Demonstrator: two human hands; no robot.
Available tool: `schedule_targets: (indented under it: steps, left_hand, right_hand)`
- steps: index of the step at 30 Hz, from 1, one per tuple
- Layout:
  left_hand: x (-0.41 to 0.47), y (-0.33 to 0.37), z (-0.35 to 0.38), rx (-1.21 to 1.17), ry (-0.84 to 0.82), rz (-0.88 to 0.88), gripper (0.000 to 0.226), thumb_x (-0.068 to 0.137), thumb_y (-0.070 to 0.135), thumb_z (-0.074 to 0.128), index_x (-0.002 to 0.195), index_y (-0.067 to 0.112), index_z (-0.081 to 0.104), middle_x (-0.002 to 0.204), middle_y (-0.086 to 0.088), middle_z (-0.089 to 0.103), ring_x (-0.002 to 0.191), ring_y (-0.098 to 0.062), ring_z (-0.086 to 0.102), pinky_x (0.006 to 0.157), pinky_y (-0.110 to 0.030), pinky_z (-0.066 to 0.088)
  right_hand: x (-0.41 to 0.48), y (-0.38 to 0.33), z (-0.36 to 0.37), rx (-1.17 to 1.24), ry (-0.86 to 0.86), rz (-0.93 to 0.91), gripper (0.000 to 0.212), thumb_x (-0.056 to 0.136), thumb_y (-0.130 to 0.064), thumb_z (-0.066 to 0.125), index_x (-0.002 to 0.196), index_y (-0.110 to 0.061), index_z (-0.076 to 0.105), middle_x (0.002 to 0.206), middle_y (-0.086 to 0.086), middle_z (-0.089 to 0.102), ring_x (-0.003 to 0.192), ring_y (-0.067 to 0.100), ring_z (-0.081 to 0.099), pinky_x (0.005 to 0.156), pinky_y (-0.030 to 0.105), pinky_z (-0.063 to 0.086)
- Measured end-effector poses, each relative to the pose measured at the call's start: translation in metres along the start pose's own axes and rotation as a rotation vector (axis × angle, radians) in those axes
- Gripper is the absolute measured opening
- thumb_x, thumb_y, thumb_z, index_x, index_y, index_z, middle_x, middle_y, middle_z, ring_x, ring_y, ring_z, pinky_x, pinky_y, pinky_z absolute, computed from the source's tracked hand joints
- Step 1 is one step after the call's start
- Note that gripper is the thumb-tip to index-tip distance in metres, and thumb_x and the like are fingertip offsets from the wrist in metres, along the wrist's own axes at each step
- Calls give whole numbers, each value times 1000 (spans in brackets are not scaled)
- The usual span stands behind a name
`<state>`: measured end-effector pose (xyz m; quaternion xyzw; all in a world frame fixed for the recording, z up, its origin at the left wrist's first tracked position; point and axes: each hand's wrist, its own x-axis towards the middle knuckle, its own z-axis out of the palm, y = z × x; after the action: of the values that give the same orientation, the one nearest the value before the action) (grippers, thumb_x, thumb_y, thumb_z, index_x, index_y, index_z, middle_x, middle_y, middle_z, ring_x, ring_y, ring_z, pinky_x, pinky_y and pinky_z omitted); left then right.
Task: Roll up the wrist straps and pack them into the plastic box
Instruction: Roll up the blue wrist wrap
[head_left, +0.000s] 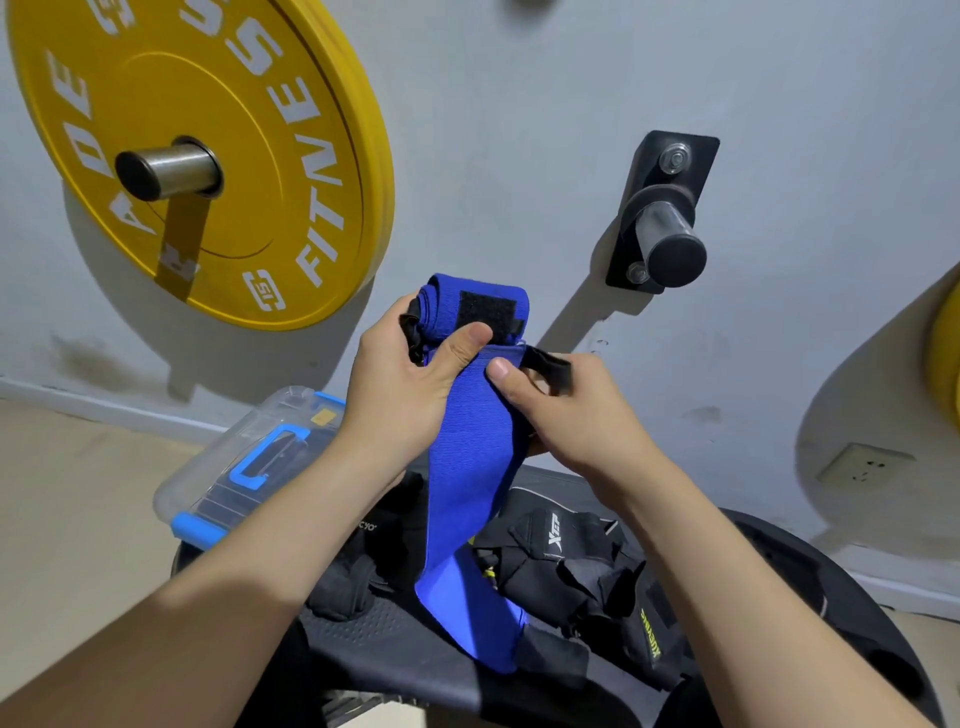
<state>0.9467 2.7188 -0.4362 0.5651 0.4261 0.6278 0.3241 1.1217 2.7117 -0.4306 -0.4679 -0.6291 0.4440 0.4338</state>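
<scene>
A blue wrist strap is held up in front of me, its top end partly rolled, with a black velcro patch facing me. My left hand grips the roll, thumb pressed across it. My right hand pinches the flat strap just below the roll, with a black loop beside its fingers. The loose tail hangs down onto the black bench. The clear plastic box with blue latches sits closed at the bench's left end.
Black straps and gloves lie piled on the bench. A yellow weight plate hangs on a wall peg at upper left. An empty peg juts out at upper right. A wall socket is low on the right.
</scene>
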Motion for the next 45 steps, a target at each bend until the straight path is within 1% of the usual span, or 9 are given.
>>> schedule_targets:
  steps: [5, 13, 17, 21, 25, 30, 34, 40, 45]
  left_hand:
    - [-1, 1, -1, -82, -128, -37, 27, 101, 26, 76, 126, 17, 70, 118, 0, 80, 113, -20, 76, 99, -45, 61]
    - [6, 1, -12, -75, -197, 5, 33, 99, 32, 78, 130, 25, 67, 116, 6, 78, 110, -12, 75, 84, -25, 62]
    - [5, -2, -12, -131, -229, -36, 38, 98, 39, 77, 133, 28, 66, 124, 2, 78, 117, -20, 75, 92, -41, 65]
    - [2, -3, -9, -80, -232, -16, 32, 100, 33, 76, 130, 24, 67, 120, 5, 78, 116, -15, 73, 94, -35, 61]
    - [0, -2, -6, -65, -242, 36, 38, 101, 18, 75, 136, 23, 63, 118, 6, 75, 112, -12, 72, 86, -26, 61]
    - [-2, 0, -7, -103, -308, -3, 45, 97, 17, 76, 137, 32, 62, 120, 2, 71, 111, -14, 71, 73, -36, 66]
    - [0, -4, -10, -26, -274, 10, 47, 90, 10, 77, 128, 36, 67, 112, 7, 72, 105, -18, 72, 74, -31, 64]
    - [2, -4, -12, 112, -282, 86, 57, 86, -12, 66, 124, 29, 69, 113, 11, 73, 106, -16, 73, 84, -28, 61]
    - [1, -4, -17, -170, -380, -199, 34, 87, 26, 72, 120, 32, 71, 112, -2, 73, 97, -16, 73, 78, -35, 60]
  right_hand:
    - [0, -2, 2, 174, -87, 133, 20, 107, -27, 66, 123, -18, 74, 114, 6, 82, 106, 30, 79, 90, 57, 64]
    - [4, 0, 14, 283, 21, 111, 18, 109, -28, 63, 122, -22, 73, 117, 2, 81, 112, 23, 77, 103, 48, 59]
    - [7, -5, 10, 241, 44, 162, 34, 97, -39, 69, 103, -7, 78, 99, 2, 82, 86, 18, 77, 76, 36, 57]
    - [6, -9, 15, 213, 133, 207, 49, 87, -38, 72, 84, 8, 53, 81, 16, 50, 75, 29, 45, 70, 46, 32]
    - [7, -7, 19, 97, 113, 196, 47, 102, -39, 63, 114, 6, 59, 111, 33, 71, 91, 44, 74, 74, 57, 58]
    - [11, -1, 12, 38, 155, 95, 21, 105, -16, 50, 95, -22, 67, 79, -6, 72, 67, 9, 67, 57, 25, 52]
    - [9, -3, 11, 154, 63, 202, 25, 104, -10, 45, 102, -16, 69, 87, 3, 75, 79, 22, 71, 70, 35, 55]
    - [3, -10, 4, 346, -105, 243, 41, 95, -56, 63, 118, -24, 77, 103, 0, 80, 89, 22, 77, 76, 40, 62]
    - [-1, -9, 0, 344, -47, 165, 34, 105, -27, 69, 135, -12, 62, 123, 15, 77, 108, 35, 77, 78, 43, 64]
